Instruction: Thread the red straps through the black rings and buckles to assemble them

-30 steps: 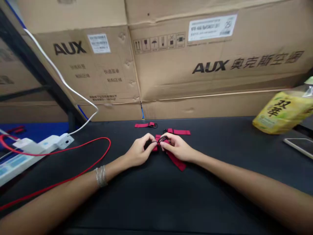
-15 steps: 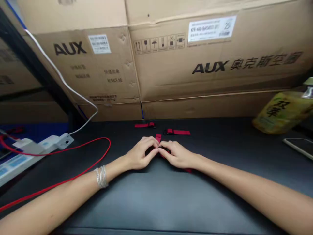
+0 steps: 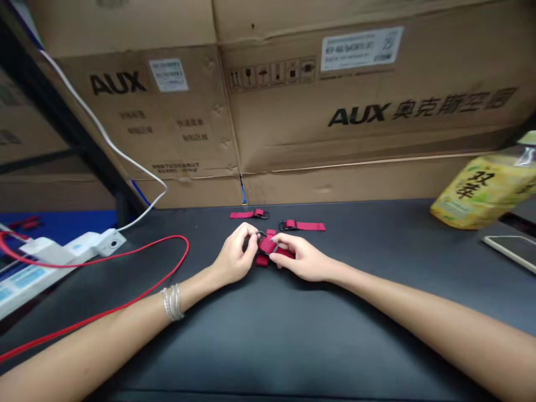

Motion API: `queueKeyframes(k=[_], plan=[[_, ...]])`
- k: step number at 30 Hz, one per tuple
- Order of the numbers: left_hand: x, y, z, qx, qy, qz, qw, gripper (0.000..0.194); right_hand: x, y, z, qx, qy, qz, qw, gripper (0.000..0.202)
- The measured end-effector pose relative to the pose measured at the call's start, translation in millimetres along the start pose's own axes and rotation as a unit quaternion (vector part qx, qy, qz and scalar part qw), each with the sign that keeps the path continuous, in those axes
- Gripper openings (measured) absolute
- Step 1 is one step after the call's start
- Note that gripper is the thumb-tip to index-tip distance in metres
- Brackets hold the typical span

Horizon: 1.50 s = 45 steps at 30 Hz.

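Between my hands is a red webbing strap [image 3: 268, 245] with a dark ring at its left end and a buckle at its right. My left hand [image 3: 237, 254] pinches the ring end between thumb and fingers. The buckle end is gripped by my right hand [image 3: 302, 258], whose fingers cover part of the strap. Another red strap piece [image 3: 262, 261] shows on the table just beneath. Farther back lie two similar straps with black rings, one on the left [image 3: 247, 214] and one on the right [image 3: 309, 226].
Cardboard boxes [image 3: 285, 134] stand along the back of the black table [image 3: 268, 340]. At left are a white power strip [image 3: 33, 276] and a looping red cable [image 3: 146, 290]. A yellow drink bottle [image 3: 481, 190] and a phone [image 3: 513, 248] lie at right.
My hands have drawn slightly apart, and the strap between them now shows its ring and buckle. Both hands keep their place on the table.
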<state>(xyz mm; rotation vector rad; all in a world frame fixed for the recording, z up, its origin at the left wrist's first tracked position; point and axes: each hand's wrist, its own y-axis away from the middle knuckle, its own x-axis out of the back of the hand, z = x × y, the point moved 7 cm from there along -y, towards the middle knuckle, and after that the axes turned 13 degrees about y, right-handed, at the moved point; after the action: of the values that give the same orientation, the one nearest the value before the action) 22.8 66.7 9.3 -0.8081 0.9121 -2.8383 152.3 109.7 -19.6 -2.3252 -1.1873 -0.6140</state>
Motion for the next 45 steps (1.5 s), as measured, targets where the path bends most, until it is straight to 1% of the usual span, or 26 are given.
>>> queueKeyframes(k=[1, 2, 5, 8, 17, 21, 24, 27, 30, 32, 36, 40, 42, 45], plan=[[1.9, -0.7, -0.8, 0.004, -0.002, 0.012, 1.0, 0.019, -0.2, -0.2, 0.1, -0.006, 0.006, -0.006, 1.0, 0.025], [2.3, -1.1, -0.7, 0.007, -0.002, 0.012, 1.0, 0.02, -0.6, -0.2, 0.3, -0.012, 0.015, -0.013, 1.0, 0.028], [-2.6, -1.0, 4.3, -0.003, -0.002, -0.028, 1.0, 0.019, 0.0, -0.1, 0.7, -0.022, 0.042, -0.023, 0.999, 0.035], [-7.5, 0.9, 10.8, -0.021, -0.007, -0.065, 0.998, 0.017, 0.5, 0.0, 0.5, -0.017, 0.054, -0.02, 0.998, 0.034], [-11.4, 1.7, 14.4, -0.029, 0.0, -0.107, 0.994, 0.015, -0.4, 0.3, -1.2, 0.012, 0.096, -0.005, 0.995, 0.033], [-11.6, 2.8, 9.5, -0.01, -0.019, -0.103, 0.994, 0.007, -0.3, 1.2, -2.3, 0.018, 0.104, -0.005, 0.994, 0.031], [-7.3, 2.7, 4.2, 0.021, -0.065, -0.066, 0.995, 0.006, -0.2, 2.2, -5.4, 0.039, 0.126, -0.006, 0.991, 0.029], [-3.7, 1.4, 3.0, 0.029, -0.094, -0.036, 0.994, 0.011, -1.5, 4.0, -11.3, 0.079, 0.174, -0.006, 0.982, 0.029], [-6.1, 0.2, 2.5, 0.026, -0.085, -0.054, 0.995, 0.016, -4.7, 6.4, -18.3, 0.128, 0.231, -0.004, 0.965, 0.029], [-8.3, -0.1, 2.0, 0.023, -0.072, -0.074, 0.994, 0.019, -6.3, 7.1, -19.7, 0.14, 0.249, -0.004, 0.958, 0.028], [-8.8, -0.1, 2.5, 0.013, -0.049, -0.09, 0.995, 0.024, -5.2, 6.4, -17.7, 0.12, 0.227, 0.003, 0.966, 0.024], [-7.7, 0.1, 6.0, 0.0, -0.028, -0.098, 0.995, 0.027, -0.1, 5.4, -11.7, 0.062, 0.172, 0.026, 0.983, 0.018], [-6.7, 0.5, 7.1, 0.0, -0.025, -0.097, 0.995, 0.026, 2.0, 5.3, -9.4, 0.04, 0.17, 0.04, 0.984, 0.016], [-5.1, 1.6, 9.0, -0.003, -0.023, -0.092, 0.995, 0.021, 3.8, 4.7, -7.5, 0.024, 0.177, 0.052, 0.983, 0.016]])
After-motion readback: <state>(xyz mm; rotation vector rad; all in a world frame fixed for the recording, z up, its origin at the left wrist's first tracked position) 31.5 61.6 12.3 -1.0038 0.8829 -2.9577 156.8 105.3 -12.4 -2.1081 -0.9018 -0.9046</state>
